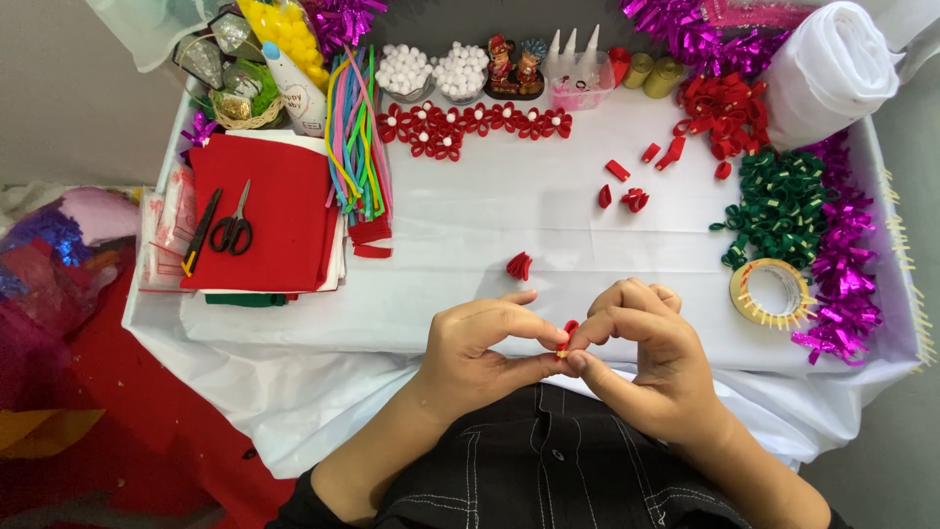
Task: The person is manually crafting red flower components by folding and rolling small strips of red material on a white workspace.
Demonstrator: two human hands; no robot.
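- Head view: left hand (485,348) and right hand (641,343) met at the near edge of the worktop (470,211), above the person's dark striped shirt (548,470).
- Both hands pinched one small red felt loop (567,334) between thumb and fingertips; the loop sat right where the two hands touched, off the worktop surface.
- Left hand: fingers narrow, closed on the loop's left side. Right hand: fingers curled in, closed on its right side.
- A second folded red piece (519,264) lay on the white cloth just beyond the hands.
- Further back and right: a few loose red loops (627,191), then a red pile (723,113), a green pile (778,201), and a tape roll (772,292) beside purple tinsel (842,264).
- Back edge: a row of red flowers with white centres (470,125), bowls of white pompoms (431,71), glue bottles (573,54).
- Left: a red felt sheet stack (284,211) with scissors (235,227) on it, coloured pipe cleaners (354,137) alongside.
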